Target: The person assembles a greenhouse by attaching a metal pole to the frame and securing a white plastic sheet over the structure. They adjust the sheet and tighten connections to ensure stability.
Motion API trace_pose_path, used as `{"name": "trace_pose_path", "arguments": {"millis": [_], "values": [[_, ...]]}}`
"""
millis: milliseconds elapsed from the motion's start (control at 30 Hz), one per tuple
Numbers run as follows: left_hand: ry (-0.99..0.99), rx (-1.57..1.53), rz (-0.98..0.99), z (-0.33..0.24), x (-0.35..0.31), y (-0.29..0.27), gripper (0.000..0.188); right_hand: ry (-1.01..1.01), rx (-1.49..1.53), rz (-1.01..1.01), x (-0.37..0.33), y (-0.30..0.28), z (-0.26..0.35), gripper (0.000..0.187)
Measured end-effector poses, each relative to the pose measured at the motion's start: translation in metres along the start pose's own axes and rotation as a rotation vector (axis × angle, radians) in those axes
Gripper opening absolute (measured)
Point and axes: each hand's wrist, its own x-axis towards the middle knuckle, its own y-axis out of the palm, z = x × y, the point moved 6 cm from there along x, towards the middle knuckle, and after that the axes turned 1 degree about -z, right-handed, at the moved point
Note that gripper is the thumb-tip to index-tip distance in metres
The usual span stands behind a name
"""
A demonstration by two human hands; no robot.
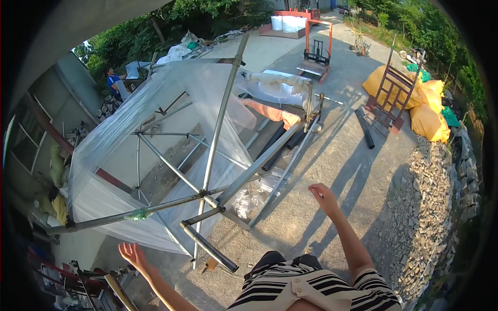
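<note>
My left hand (134,255) is held out at the lower left, fingers apart and holding nothing. It is nearest to the lower edge of a clear plastic sheet (111,197). My right hand (323,199) is raised over the gravelly ground, empty, with its fingers loosely bent and apart. Between and beyond the hands stands a frame of metal pipes (202,193), with the sheet draped over its far left side. Green tying (138,214) is wrapped around one pipe. A short dark-ended pipe (210,248) juts toward me from the frame's near corner.
A red pallet lifter (317,54) stands at the back. On the right are a brown metal hand truck (397,93), yellow sacks (429,116), a black pipe (364,128) and a rubble heap (428,207). A person in blue (113,80) is at the far left. Scrap lies lower left.
</note>
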Motion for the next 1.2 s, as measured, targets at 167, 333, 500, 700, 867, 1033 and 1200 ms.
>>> {"name": "trace_pose_path", "arguments": {"millis": [167,333,500,700,867,1033,1200], "values": [[-0.562,0.275,0.188,0.121,-0.209,0.070,0.088,-0.308,0.095,-0.062,0.193,0.022,0.043,0.020],[-0.752,0.295,0.256,0.050,-0.220,0.157,0.036,-0.463,0.193,-0.143,0.368,0.054,0.042,0.024],[-0.911,0.641,-0.033,0.061,-0.241,0.119,0.043,-0.510,0.480,-0.224,0.511,0.149,0.086,0.027],[-0.396,1.359,-0.147,-0.003,-0.225,0.184,0.028,-0.025,0.960,0.311,0.655,0.251,0.070,0.029],[-0.453,1.531,-0.247,0.004,-0.217,0.188,0.026,0.020,1.010,0.621,0.706,0.333,0.115,0.030],[-0.523,1.635,-0.301,0.000,-0.202,0.199,0.024,-0.046,1.067,0.731,0.748,0.369,0.178,0.033],[-0.572,1.698,-0.342,-0.009,-0.212,0.200,0.022,-0.072,1.180,0.557,0.763,0.375,0.196,0.043]]}}
